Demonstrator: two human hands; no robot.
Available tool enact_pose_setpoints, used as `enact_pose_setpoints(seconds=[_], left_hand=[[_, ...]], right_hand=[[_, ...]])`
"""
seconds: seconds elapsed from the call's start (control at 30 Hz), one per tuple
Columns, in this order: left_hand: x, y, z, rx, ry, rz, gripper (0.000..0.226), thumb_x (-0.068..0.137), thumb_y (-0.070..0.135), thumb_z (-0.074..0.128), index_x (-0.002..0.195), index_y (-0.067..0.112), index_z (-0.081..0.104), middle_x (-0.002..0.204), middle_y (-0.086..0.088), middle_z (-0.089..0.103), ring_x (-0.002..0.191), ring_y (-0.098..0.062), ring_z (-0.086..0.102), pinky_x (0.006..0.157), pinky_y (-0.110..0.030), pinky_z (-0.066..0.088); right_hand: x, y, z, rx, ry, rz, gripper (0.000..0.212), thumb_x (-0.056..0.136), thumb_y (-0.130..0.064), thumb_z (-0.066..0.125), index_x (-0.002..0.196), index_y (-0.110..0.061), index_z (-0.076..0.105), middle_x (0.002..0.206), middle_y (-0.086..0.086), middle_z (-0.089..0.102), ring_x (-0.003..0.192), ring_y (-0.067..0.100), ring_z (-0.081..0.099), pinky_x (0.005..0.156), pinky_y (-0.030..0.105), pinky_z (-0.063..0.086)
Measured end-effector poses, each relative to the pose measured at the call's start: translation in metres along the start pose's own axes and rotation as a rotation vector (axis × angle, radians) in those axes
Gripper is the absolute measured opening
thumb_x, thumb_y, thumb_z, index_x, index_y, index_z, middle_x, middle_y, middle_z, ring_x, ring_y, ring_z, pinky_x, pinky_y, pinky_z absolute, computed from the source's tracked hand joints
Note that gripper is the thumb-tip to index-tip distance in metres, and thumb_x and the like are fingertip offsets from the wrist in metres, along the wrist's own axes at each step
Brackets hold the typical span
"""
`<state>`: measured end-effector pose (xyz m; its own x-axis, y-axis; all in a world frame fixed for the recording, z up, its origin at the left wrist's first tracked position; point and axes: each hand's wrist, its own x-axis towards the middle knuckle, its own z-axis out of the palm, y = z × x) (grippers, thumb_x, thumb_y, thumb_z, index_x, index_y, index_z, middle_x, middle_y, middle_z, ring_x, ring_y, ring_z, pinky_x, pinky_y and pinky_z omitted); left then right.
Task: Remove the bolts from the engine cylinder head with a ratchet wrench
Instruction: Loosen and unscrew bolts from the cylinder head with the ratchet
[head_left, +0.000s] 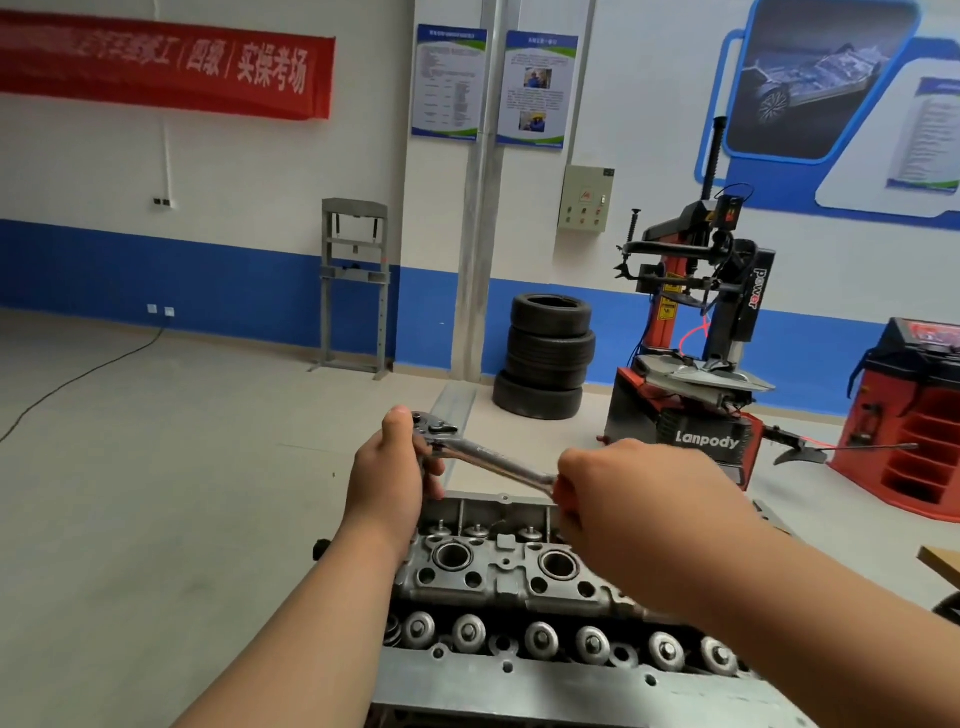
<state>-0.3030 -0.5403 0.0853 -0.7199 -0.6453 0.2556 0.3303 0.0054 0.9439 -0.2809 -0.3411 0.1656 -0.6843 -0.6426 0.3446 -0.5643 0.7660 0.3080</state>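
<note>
Two bare hands hold a metal ratchet wrench (488, 460) above an engine cylinder head (519, 582) that sits low in the middle of the view. The left hand (387, 480) is closed around the wrench's head end, thumb up on top. The right hand (618, 499) is wrapped tight around the handle (its grip is hidden inside the fist). Behind them, across the workshop floor, stand a stack of tyres (545, 356) and a tyre-changing machine (696, 332).
</note>
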Motion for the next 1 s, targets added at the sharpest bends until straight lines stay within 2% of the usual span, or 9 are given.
enact_pose_setpoints(seconds=[0.1,0.2,0.3,0.43,0.57,0.7,0.8,0.9,1.0], left_hand=[[-0.006,0.002,0.003,0.048,0.014,0.053,0.037,0.092,0.043,0.032,0.071,0.019,0.050,0.059,0.000,0.054,0.050,-0.013,0.048,0.049,-0.029,0.041],[-0.010,0.002,0.004,0.081,-0.014,0.078,0.039,0.087,0.049,0.036,0.085,0.018,0.059,0.065,0.000,0.053,0.057,-0.015,0.047,0.054,-0.032,0.041],[-0.010,0.000,0.005,0.113,0.001,0.072,0.041,0.084,0.054,0.040,0.084,0.018,0.059,0.063,0.002,0.055,0.060,-0.017,0.049,0.060,-0.035,0.043],[-0.010,0.000,0.005,0.112,0.013,0.038,0.046,0.079,0.057,0.042,0.076,0.015,0.059,0.060,0.004,0.054,0.061,-0.019,0.050,0.063,-0.039,0.045],[-0.016,0.009,0.008,0.148,0.031,0.063,0.054,0.069,0.059,0.033,0.077,0.010,0.056,0.064,-0.003,0.046,0.059,-0.018,0.041,0.056,-0.033,0.035],[-0.021,0.032,0.019,0.083,0.027,0.143,0.043,0.071,0.054,0.032,0.071,0.015,0.050,0.059,0.001,0.045,0.057,-0.014,0.042,0.053,-0.033,0.035],[-0.026,0.036,0.046,-0.009,-0.068,0.059,0.042,0.073,0.053,0.034,0.072,0.016,0.054,0.053,0.006,0.049,0.056,-0.012,0.045,0.056,-0.033,0.040],[-0.035,0.020,0.069,0.017,-0.150,-0.059,0.048,0.084,0.055,0.030,0.068,0.016,0.053,0.052,0.004,0.050,0.050,-0.012,0.045,0.053,-0.030,0.039],[-0.037,0.010,0.073,0.044,-0.177,-0.096,0.045,0.070,0.062,0.033,0.051,0.025,0.050,0.050,0.002,0.050,0.050,-0.018,0.044,0.059,-0.036,0.038]], right_hand=[[0.029,0.035,0.021,-0.101,0.047,-0.006,0.021,0.093,-0.044,0.037,0.078,-0.030,0.039,0.067,-0.009,0.046,0.059,0.015,0.049,0.048,0.026,0.036],[0.084,0.052,0.049,-0.049,-0.014,-0.004,0.018,0.097,-0.038,0.041,0.094,-0.023,0.051,0.077,-0.007,0.051,0.071,0.014,0.052,0.067,0.030,0.047],[0.147,0.019,0.066,0.075,-0.065,0.116,0.007,0.090,-0.017,0.053,0.094,-0.017,0.058,0.077,-0.001,0.050,0.073,0.017,0.048,0.076,0.034,0.042],[0.176,-0.012,0.075,0.089,0.015,0.119,0.006,0.087,-0.015,0.055,0.087,-0.019,0.051,0.073,0.000,0.042,0.082,0.021,0.044,0.074,0.036,0.035],[0.152,0.011,0.065,0.042,0.163,0.094,0.008,0.088,-0.022,0.052,0.084,-0.023,0.059,0.072,-0.004,0.047,0.082,0.019,0.042,0.073,0.033,0.031],[0.112,0.041,0.039,0.088,0.235,0.087,0.015,0.089,-0.032,0.051,0.076,-0.025,0.055,0.066,-0.005,0.046,0.074,0.018,0.045,0.069,0.033,0.035],[0.072,0.074,0.023,0.096,0.188,0.141,0.019,0.087,-0.038,0.052,0.076,-0.024,0.052,0.066,-0.004,0.051,0.062,0.016,0.050,0.055,0.028,0.037],[0.024,0.095,0.015,0.038,0.051,0.159,0.018,0.086,-0.040,0.052,0.079,-0.023,0.051,0.070,-0.003,0.053,0.062,0.017,0.051,0.051,0.027,0.038],[-0.017,0.089,0.016,0.079,-0.080,0.126,0.016,0.086,-0.034,0.051,0.076,-0.025,0.044,0.072,-0.004,0.050,0.065,0.020,0.049,0.050,0.029,0.033]])
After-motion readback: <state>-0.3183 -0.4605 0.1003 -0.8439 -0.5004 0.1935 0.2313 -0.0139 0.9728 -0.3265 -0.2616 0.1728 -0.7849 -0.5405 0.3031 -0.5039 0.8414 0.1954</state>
